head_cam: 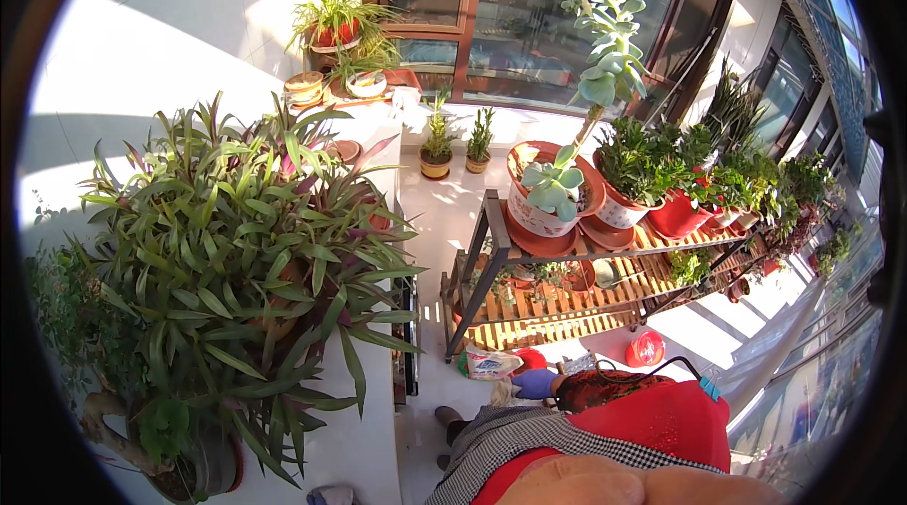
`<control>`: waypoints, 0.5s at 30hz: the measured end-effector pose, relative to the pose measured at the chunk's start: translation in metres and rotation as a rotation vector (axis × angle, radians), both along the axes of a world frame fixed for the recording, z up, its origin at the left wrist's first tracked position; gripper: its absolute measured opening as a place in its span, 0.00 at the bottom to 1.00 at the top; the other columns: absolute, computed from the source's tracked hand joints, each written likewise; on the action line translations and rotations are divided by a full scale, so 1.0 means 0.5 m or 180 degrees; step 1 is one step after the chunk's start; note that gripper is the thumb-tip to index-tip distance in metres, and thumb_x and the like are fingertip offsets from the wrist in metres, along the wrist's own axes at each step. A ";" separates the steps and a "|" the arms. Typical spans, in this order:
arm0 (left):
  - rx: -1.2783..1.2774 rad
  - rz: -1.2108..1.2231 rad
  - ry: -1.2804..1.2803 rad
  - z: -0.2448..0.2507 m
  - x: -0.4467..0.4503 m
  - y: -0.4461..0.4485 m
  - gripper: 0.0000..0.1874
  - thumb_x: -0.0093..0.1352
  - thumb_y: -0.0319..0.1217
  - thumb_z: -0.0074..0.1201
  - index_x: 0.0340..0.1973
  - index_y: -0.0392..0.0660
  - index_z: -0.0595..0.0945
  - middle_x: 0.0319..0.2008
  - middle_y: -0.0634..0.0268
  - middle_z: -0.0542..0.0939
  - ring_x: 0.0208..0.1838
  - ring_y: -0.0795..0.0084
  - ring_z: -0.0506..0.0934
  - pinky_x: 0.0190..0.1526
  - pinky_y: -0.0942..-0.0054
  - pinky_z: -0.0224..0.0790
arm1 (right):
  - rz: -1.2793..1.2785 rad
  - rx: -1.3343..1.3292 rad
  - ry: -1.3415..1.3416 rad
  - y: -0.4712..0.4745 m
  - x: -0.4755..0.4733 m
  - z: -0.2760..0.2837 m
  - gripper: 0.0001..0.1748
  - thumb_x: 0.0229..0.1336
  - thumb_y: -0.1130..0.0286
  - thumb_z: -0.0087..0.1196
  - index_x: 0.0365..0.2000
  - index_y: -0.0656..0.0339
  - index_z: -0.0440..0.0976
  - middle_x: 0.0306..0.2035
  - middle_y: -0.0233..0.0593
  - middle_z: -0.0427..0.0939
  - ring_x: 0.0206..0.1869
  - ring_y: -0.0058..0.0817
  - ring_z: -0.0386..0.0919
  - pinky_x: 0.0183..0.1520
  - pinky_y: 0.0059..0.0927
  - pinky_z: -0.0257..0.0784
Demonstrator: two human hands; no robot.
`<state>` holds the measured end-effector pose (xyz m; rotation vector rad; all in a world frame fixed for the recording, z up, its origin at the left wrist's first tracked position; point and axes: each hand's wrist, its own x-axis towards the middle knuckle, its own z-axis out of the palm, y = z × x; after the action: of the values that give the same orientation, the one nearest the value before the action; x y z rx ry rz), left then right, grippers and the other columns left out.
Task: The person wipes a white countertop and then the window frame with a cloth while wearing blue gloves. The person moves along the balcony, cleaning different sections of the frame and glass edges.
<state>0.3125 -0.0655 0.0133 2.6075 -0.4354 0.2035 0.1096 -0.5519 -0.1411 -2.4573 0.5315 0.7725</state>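
Note:
A purple glove covers my right hand [536,384], which extends from a dark red patterned sleeve [616,390]. At its fingertips is a crumpled off-white cloth [503,392], which it appears to grip. Just beyond the hand, a white and green plastic bag [489,364] bearing writing lies on the floor by a red container [530,361]. My left hand is out of view. My checked apron [510,427] and red clothing [659,420] fill the lower right, with a teal clip [709,389] at the edge. One dark shoe [446,416] shows on the floor.
A slatted plant rack [496,250] carries several potted plants, including a tall succulent [606,73]. Dense leafy plants [241,257] overhang the white ledge [361,448] at left. Two small potted plants [436,143] stand near the window. A red plastic container [645,349] sits beside the rack.

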 end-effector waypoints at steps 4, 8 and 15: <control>-0.0323 0.0414 0.0332 0.011 0.034 0.023 0.28 0.60 0.32 0.58 0.56 0.37 0.77 0.53 0.43 0.79 0.53 0.40 0.75 0.56 0.48 0.69 | -0.0001 0.0071 -0.0077 -0.009 0.007 0.002 0.26 0.59 0.52 0.56 0.55 0.52 0.75 0.51 0.52 0.81 0.54 0.51 0.79 0.56 0.50 0.74; -0.0372 0.0703 0.0632 0.000 0.074 0.002 0.29 0.63 0.34 0.57 0.60 0.41 0.75 0.51 0.43 0.78 0.55 0.41 0.73 0.55 0.50 0.68 | 0.0091 0.0020 0.0033 -0.009 0.024 -0.003 0.27 0.59 0.52 0.56 0.56 0.52 0.74 0.50 0.53 0.81 0.53 0.51 0.80 0.56 0.48 0.74; -0.0207 -0.0495 0.0114 -0.074 0.038 -0.046 0.32 0.63 0.32 0.58 0.64 0.45 0.74 0.57 0.41 0.75 0.60 0.41 0.71 0.61 0.50 0.65 | 0.0247 -0.0070 0.0029 0.000 0.039 -0.023 0.25 0.60 0.52 0.55 0.50 0.57 0.76 0.49 0.51 0.81 0.53 0.50 0.80 0.56 0.46 0.74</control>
<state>0.3314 -0.0884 -0.0239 2.4962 -0.6056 0.1164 0.1293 -0.5518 -0.1524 -2.5085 0.4523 0.8132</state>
